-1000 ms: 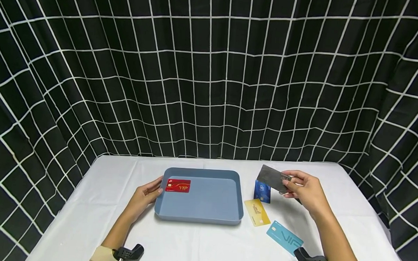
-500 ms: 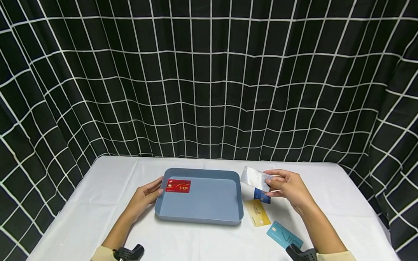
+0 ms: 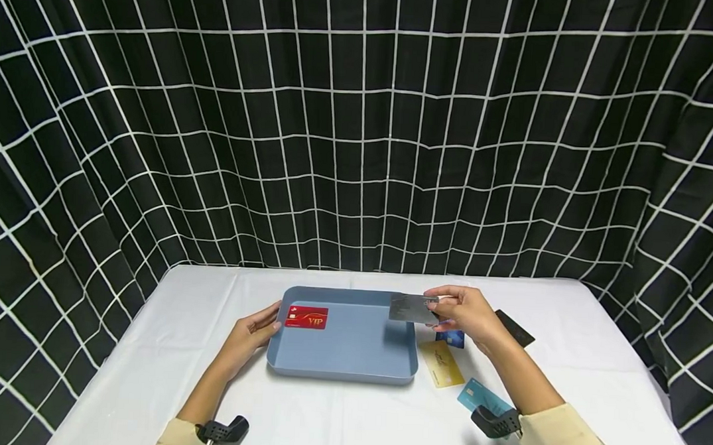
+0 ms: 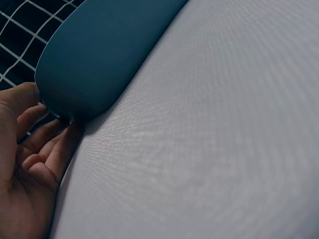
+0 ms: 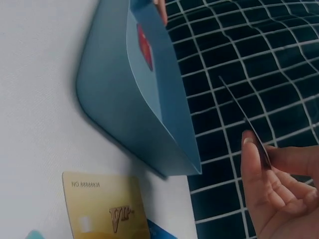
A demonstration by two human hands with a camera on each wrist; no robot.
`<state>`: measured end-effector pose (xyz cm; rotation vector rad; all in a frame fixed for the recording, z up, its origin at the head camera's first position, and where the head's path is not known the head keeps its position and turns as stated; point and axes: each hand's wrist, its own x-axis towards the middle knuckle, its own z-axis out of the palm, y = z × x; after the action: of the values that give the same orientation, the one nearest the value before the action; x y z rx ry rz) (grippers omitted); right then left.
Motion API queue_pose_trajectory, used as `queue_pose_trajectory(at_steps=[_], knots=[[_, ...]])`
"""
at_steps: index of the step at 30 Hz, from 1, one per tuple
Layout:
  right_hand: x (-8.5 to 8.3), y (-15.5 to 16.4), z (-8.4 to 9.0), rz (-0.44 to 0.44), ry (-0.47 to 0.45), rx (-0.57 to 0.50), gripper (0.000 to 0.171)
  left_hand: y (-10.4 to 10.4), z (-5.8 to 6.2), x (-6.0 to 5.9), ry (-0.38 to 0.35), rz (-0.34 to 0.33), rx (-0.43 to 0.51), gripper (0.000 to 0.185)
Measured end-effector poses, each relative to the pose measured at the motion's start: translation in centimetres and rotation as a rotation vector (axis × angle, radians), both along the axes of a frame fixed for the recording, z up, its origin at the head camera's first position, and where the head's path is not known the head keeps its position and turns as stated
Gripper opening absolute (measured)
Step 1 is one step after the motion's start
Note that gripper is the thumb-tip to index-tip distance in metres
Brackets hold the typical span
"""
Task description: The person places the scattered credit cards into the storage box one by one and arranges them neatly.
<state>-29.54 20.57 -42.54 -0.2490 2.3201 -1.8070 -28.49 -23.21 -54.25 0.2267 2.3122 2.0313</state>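
On the white bench (image 3: 147, 373) we are keeping the big blue tray (image 3: 350, 365) steady, our left hand (image 3: 250, 334) resting open against its side. Our right hand (image 3: 466, 311) is pinching a grey card (image 3: 409, 308) over the tray's right edge. Next it likely needs lowering beside the red card (image 3: 306, 317). Gold (image 3: 442, 364), blue (image 3: 450, 337), teal (image 3: 471, 392) and black (image 3: 514, 327) cards are waiting nearby; nothing is blocking us.

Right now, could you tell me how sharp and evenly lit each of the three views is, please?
Head view: sharp, evenly lit, curtain lines bowed by the lens, soft sheen on the grey card. Left wrist view: dim and soft, tray looming close. Right wrist view: tilted, gold card readable, hand slightly soft.
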Motion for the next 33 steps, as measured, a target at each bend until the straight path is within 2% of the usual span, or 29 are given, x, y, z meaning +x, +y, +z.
queue_pose_trajectory(at_steps=[8,33], knots=[[-0.8,-1.9,0.1,0.029,-0.02,-0.03,0.035,0.0,0.0,-0.1,0.004,0.008,-0.008,0.057],[-3.0,-8.5,-1.7,0.033,-0.044,0.051,0.027,0.2,0.4,0.2,-0.01,0.017,-0.011,0.055]])
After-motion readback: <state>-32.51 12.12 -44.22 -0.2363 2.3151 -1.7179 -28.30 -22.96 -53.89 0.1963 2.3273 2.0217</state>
